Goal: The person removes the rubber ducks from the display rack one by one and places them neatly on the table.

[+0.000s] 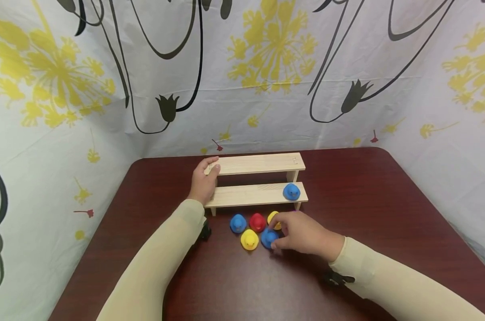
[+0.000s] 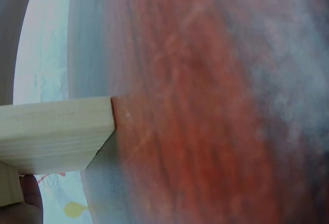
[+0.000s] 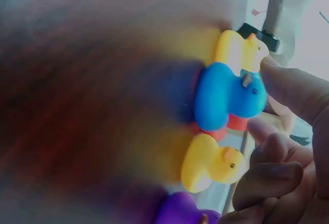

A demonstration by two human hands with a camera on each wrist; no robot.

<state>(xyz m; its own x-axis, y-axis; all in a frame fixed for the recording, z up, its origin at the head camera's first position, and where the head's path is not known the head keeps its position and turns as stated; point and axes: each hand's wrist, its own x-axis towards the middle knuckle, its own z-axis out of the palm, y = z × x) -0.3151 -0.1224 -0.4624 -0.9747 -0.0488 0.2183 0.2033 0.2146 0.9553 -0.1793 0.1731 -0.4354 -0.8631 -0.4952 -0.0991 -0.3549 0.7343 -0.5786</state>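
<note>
A two-tier wooden shelf (image 1: 250, 195) stands on the table, and my left hand (image 1: 204, 182) grips the left end of its upper board (image 1: 258, 164). In the left wrist view, a finger (image 2: 32, 198) shows beside the wood (image 2: 56, 134). My right hand (image 1: 306, 234) has thumb and index finger round the head of a blue rubber duck (image 3: 216, 98), which sits on the table. Near it are a yellow duck (image 1: 250, 240), a red duck (image 1: 258, 222), another blue duck (image 1: 238, 224), a second yellow duck (image 3: 198, 165) and a purple duck (image 3: 177, 211), mostly hidden in the head view.
One more blue duck (image 1: 292, 191) sits at the right end of the lower board. Behind the dark red table (image 1: 346, 187) hangs a white patterned cloth (image 1: 242, 111), which also closes off both sides.
</note>
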